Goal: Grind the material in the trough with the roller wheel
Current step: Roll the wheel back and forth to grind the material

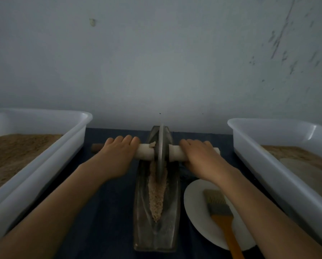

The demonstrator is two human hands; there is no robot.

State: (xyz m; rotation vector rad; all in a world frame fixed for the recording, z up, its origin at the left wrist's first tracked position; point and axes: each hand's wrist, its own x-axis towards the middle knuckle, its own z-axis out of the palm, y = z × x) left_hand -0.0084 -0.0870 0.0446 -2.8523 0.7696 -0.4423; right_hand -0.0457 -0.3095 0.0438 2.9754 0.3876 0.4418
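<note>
While both hands, left hand (pixel 117 156) and right hand (pixel 199 157), curl their fingers over the axle handle (pixel 144 152), the roller wheel (pixel 160 154) between them stands in the trough (pixel 156 238), where coarse material (pixel 156 199) nearer than the fingers looks only partly ground.

Both forearms reach in from 7 and 5 o'clock toward 12. Left hand (pixel 117 156) palm-down, fingers curled over the axle handle (pixel 143 151); right hand (pixel 201 157) likewise, gripping its other end. Wrists straight, knuckles up.
</note>
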